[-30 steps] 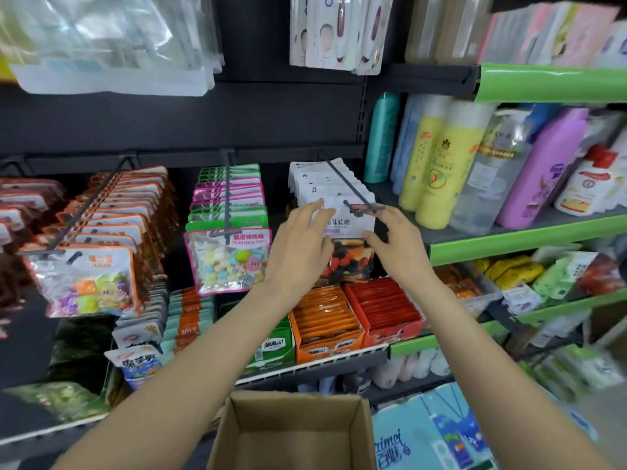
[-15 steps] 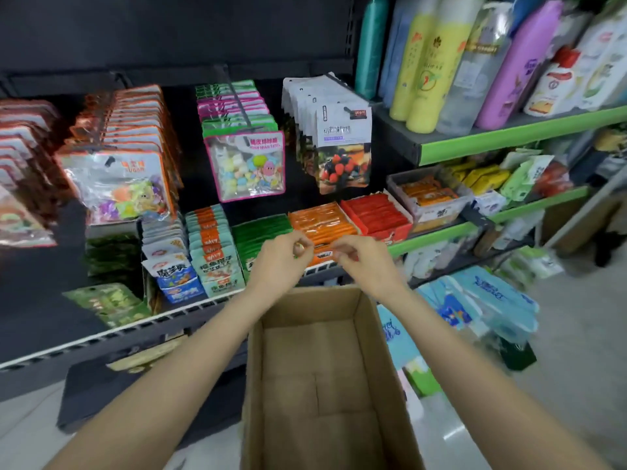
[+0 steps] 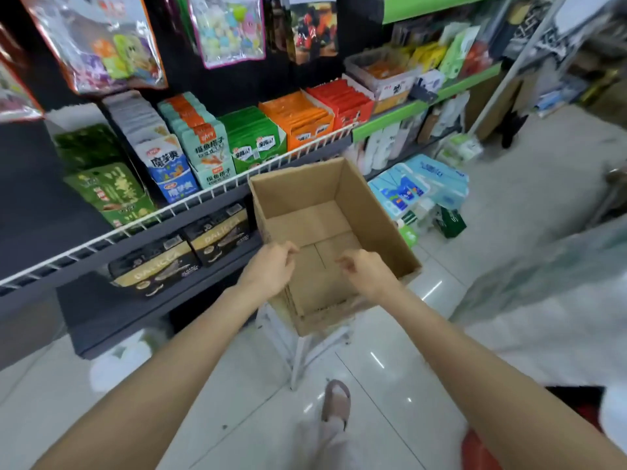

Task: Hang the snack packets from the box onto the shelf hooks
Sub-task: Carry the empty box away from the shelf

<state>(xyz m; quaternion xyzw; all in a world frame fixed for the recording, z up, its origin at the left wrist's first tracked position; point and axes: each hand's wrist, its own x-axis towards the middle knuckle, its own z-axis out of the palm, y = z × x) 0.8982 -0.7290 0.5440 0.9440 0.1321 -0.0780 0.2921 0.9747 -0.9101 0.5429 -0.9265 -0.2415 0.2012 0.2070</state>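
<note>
Open cardboard box (image 3: 369,212) on white stool (image 3: 305,347) (tiled floor (image 3: 390,385) beneath).

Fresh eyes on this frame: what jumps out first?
The open cardboard box at centre, on a white stool, with only its bare bottom showing where visible. The left hand and right hand hover over its near end, fingers loosely curled, holding nothing. Behind, a wire-fronted shelf carries rows of bright snack packets, with larger bags hanging above.
</note>
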